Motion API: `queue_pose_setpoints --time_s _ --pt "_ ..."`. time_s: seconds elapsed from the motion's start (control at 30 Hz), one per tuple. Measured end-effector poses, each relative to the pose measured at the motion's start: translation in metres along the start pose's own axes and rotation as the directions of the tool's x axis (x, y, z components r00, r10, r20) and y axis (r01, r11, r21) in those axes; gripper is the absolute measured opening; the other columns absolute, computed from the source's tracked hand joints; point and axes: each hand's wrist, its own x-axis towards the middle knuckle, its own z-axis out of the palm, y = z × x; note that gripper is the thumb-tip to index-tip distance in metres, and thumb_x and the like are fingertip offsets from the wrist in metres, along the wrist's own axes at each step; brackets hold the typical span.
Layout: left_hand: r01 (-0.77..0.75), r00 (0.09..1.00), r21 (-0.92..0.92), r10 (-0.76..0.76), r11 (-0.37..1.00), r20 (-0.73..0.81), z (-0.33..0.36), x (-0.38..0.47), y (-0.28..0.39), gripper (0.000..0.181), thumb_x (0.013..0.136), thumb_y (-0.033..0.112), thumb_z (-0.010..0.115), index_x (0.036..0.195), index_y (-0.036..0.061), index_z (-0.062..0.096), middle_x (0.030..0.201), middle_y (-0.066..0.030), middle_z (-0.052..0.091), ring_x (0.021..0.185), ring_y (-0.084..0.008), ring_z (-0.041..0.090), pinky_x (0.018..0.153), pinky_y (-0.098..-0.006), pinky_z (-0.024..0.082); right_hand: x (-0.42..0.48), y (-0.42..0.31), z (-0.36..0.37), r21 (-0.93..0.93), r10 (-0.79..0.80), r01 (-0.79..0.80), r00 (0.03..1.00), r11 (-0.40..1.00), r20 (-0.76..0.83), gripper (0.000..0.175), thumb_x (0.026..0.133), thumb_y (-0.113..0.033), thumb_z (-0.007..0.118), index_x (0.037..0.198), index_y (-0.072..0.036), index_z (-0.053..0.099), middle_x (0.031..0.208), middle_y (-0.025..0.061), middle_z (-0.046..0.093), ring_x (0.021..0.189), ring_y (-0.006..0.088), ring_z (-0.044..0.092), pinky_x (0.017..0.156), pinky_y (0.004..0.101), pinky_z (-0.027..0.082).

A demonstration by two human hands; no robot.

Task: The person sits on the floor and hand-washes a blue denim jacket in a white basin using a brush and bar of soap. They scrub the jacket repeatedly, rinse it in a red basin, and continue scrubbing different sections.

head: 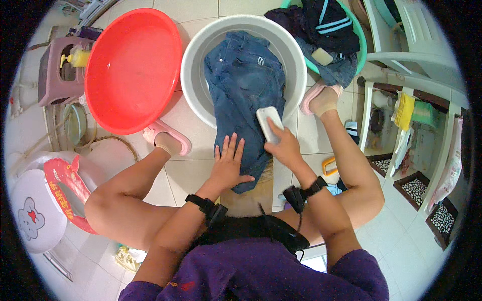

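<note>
A pair of dark blue jeans [246,82] lies partly in a grey plastic basin [192,79]. Their near end hangs over the rim onto a wooden board [246,203] between my legs. My left hand [228,165] presses flat on the denim with its fingers apart. In my right hand [286,148] is a white oblong scrubber [269,119], held against the right side of the jeans. Its underside is hidden, so I cannot tell whether it has bristles.
A red basin [135,71] stands tilted at left, near a pink stool [62,71] and a yellow pump bottle [79,58]. A green tub [362,49] at upper right holds dark clothes and a pale soap bar [322,56]. White shelves [399,56] line the right; a lidded bin [37,210] is at left.
</note>
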Motion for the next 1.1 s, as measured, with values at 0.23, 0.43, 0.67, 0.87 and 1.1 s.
queue_pose_setpoints --time_s 0.23,0.43,0.67,0.87,1.1 --pt "0.016 1.0 -0.012 -0.016 1.0 -0.01 -0.002 0.004 0.001 0.117 0.059 0.053 0.077 0.145 0.0048 0.014 0.151 -0.0203 0.007 0.139 -0.0398 0.008 0.107 -0.0588 0.015 0.094 0.002 -0.006 -0.284 -0.119 0.043 0.96 0.958 -0.255 0.066 0.065 -0.037 0.068 0.129 -0.03 0.051 0.093 0.0187 0.053 0.083 0.0366 0.06 0.071 0.0427 0.05" --pt "0.005 0.996 0.048 -0.009 0.999 0.092 -0.027 0.005 0.007 0.114 0.064 0.055 0.073 0.145 0.0022 0.012 0.151 -0.0215 0.004 0.139 -0.0392 0.008 0.106 -0.0618 0.014 0.183 -0.005 -0.027 -0.087 0.077 -0.11 0.947 0.99 -0.313 0.063 0.07 -0.045 0.062 0.129 -0.024 0.053 0.101 0.0256 0.061 0.094 0.0386 0.06 0.081 0.0432 0.049" --pt "-0.07 0.991 -0.078 0.079 0.994 0.112 -0.08 0.042 -0.027 0.042 0.083 0.032 0.062 0.114 0.0043 0.06 0.109 -0.0181 0.062 0.104 -0.0335 0.058 0.098 -0.0497 0.035 0.068 -0.012 -0.017 -0.207 -0.343 0.36 0.932 0.909 0.115 0.069 0.061 -0.04 0.069 0.128 -0.036 0.052 0.095 0.0195 0.054 0.081 0.0372 0.059 0.073 0.0427 0.05" --pt "-0.028 0.78 -0.089 -0.034 0.996 -0.625 -0.144 0.167 -0.062 0.038 0.075 0.018 0.069 0.106 -0.0025 0.06 0.095 -0.025 0.063 0.088 -0.0388 0.062 0.077 -0.0421 0.049 0.009 -0.009 -0.056 -0.109 -0.398 0.485 0.809 0.868 0.432 0.068 0.063 -0.032 0.067 0.129 -0.033 0.051 0.091 0.0189 0.053 0.079 0.0349 0.059 0.069 0.04 0.049" --pt "0.122 0.792 -0.163 -0.195 0.979 -0.578 -0.163 0.26 -0.083 0.043 0.071 0.016 0.071 0.106 -0.0041 0.058 0.095 -0.0228 0.064 0.09 -0.035 0.062 0.078 -0.0409 0.048 -0.032 -0.015 -0.13 -0.054 -0.152 0.158 0.983 0.986 0.104 0.066 0.067 -0.03 0.065 0.131 -0.03 0.05 0.092 0.0186 0.057 0.081 0.0355 0.06 0.073 0.0405 0.05"
